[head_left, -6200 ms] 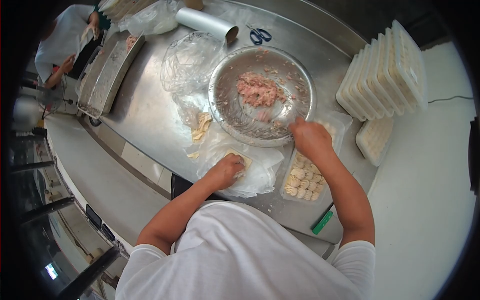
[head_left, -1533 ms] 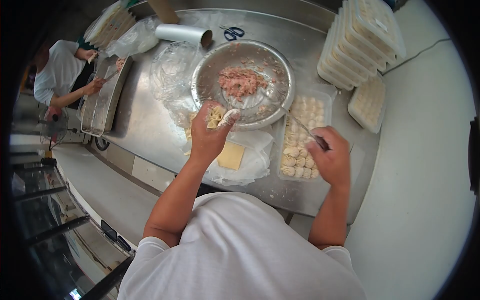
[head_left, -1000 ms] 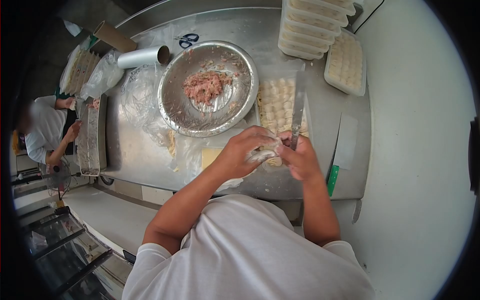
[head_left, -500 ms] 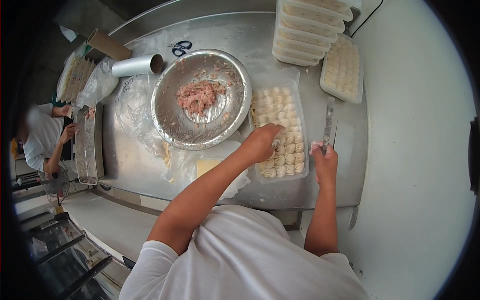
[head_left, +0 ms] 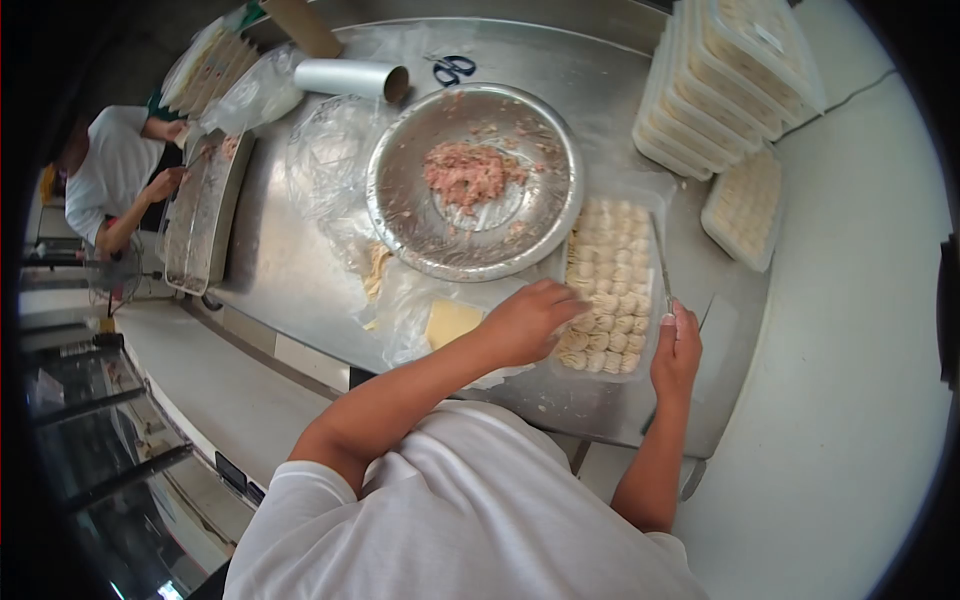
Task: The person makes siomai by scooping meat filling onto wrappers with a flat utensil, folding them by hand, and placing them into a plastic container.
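My left hand (head_left: 540, 322) is over the left edge of a clear plastic tray (head_left: 572, 371), fingers loosely bent, with nothing visible in them. Rows of wrapped dumplings (head_left: 612, 290) fill the tray. Along its right side, my right hand (head_left: 677, 350) grips a thin flat metal spatula (head_left: 661, 262), its blade pointing away from me and seen nearly edge-on. Square yellow dough wrappers (head_left: 452, 322) lie on plastic to the left of my left hand. Beyond them, a large steel bowl (head_left: 395, 232) contains pink minced filling (head_left: 468, 177).
Filled trays (head_left: 700, 100) stand stacked at the back right, beside another dumpling tray (head_left: 745, 205). Scissors (head_left: 452, 68), a foil-coloured roll (head_left: 345, 78) and crumpled plastic (head_left: 335, 160) lie behind. On the left, a co-worker (head_left: 115, 160) works at a long metal pan (head_left: 222, 215).
My left hand has drawn back from over the dumplings towards the tray's left edge. The spatula in my right hand has turned edge-on, closer to the tray. The view has shifted left.
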Demonstrator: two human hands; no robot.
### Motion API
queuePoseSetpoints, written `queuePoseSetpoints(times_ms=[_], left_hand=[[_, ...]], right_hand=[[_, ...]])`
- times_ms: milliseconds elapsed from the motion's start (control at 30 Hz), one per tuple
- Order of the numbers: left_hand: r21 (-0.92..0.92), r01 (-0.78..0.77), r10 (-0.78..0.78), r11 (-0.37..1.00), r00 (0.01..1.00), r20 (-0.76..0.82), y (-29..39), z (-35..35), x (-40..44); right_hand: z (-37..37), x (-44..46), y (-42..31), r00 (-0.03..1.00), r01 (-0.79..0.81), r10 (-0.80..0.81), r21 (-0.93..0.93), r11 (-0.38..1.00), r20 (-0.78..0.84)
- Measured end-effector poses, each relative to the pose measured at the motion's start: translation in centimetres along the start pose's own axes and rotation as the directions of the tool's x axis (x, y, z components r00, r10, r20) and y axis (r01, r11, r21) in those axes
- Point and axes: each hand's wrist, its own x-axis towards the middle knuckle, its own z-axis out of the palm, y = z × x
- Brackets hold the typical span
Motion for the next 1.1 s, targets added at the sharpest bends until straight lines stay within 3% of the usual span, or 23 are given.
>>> queuePoseSetpoints(times_ms=[67,100,167,200,267,400,467,500,567,600,667,700,733,767,800,900,933,1000,1067,1100], left_hand=[[-0.004,0.128,-0.128,0.992,0.991,-0.025,-1.4,-1.3,-4.7],[-0.002,0.175,-0.175,0.985,0.983,-0.052,-2.4,-1.8,-7.0],[-0.008,0.225,-0.224,0.974,0.97,-0.093,-3.6,-2.0,-10.8],[0.048,0.282,-0.279,0.958,0.959,-0.056,-4.0,-2.0,-12.3],[0.136,0.302,-0.302,0.944,0.953,-0.019,-4.9,-1.8,-13.9],[0.053,0.328,-0.326,0.943,0.944,-0.049,-5.9,-1.4,-14.4],[0.034,0.361,-0.36,0.932,0.932,-0.034,-6.1,-1.4,-14.3],[0.026,0.369,-0.368,0.929,0.929,-0.051,-6.1,-1.6,-14.5],[-0.28,0.363,-0.418,0.889,0.892,-0.171,-6.0,-2.1,-14.8],[-0.286,0.366,-0.424,0.885,0.889,-0.174,-5.9,-2.3,-15.1],[-0.764,0.302,-0.703,0.57,0.661,-0.264,-5.7,-3.0,-15.3],[-0.765,0.305,-0.703,0.568,0.663,-0.258,-5.5,-3.5,-15.4],[-0.96,0.024,-0.761,0.278,0.615,-0.205,-5.5,-4.1,-15.5],[-0.961,-0.273,-0.797,-0.054,0.592,-0.123,-5.5,-4.6,-15.6],[-0.908,-0.379,-0.736,-0.178,0.664,-0.132,-5.9,-5.0,-15.8],[-0.828,-0.475,-0.798,-0.297,0.6,-0.058,-2.9,-7.7,-13.4],[-0.834,-0.47,-0.794,-0.29,0.605,-0.065,-2.7,-7.8,-13.2],[-0.923,-0.357,-0.81,-0.143,0.578,-0.098,-2.2,-7.6,-13.4],[-0.902,-0.389,-0.787,-0.188,0.609,-0.098,-2.0,-8.0,-13.9],[-0.882,-0.41,-0.752,-0.233,0.651,-0.103,-2.1,-8.3,-13.8]], right_hand=[[-0.9,1.9,-3.4,0.97,0.155,-0.137,-0.077,0.985,0.203],[-0.9,2.9,-5.1,0.967,0.163,-0.143,-0.078,0.984,0.21],[0.4,5.2,-8.3,0.875,0.377,-0.244,-0.274,0.885,0.417],[1.8,6.3,-9.5,0.87,0.394,-0.259,-0.273,0.878,0.42],[4.8,8.4,-11.8,0.784,0.579,-0.322,-0.437,0.689,0.531],[10.4,10.6,-13.6,0.678,0.715,-0.414,-0.414,0.563,0.608],[11.9,10.5,-13.8,0.587,0.745,-0.281,-0.371,0.554,0.76],[11.6,10.3,-14.1,0.572,0.759,-0.287,-0.363,0.541,0.768],[10.1,10.2,-14.8,0.45,0.808,-0.292,-0.246,0.535,0.844],[9.4,10.2,-15.1,0.443,0.812,-0.29,-0.242,0.532,0.848],[8.0,10.2,-15.7,0.438,0.787,-0.264,-0.225,0.575,0.859],[7.8,10.3,-16.1,0.44,0.784,-0.259,-0.227,0.578,0.86],[7.8,10.9,-16.6,0.53,0.759,-0.256,-0.317,0.569,0.809],[8.0,11.3,-16.8,0.616,0.721,-0.254,-0.405,0.562,0.745],[8.7,11.5,-16.6,0.626,0.715,-0.255,-0.411,0.566,0.737],[11.3,11.2,-14.9,0.701,0.668,-0.302,-0.447,0.594,0.646],[11.5,10.8,-14.4,0.654,0.698,-0.273,-0.423,0.578,0.706],[11.3,10.6,-14.3,0.59,0.734,-0.246,-0.385,0.559,0.769],[9.5,10.7,-15.0,0.459,0.777,-0.274,-0.232,0.585,0.845],[8.9,11.0,-15.4,0.455,0.781,-0.275,-0.231,0.581,0.847]])
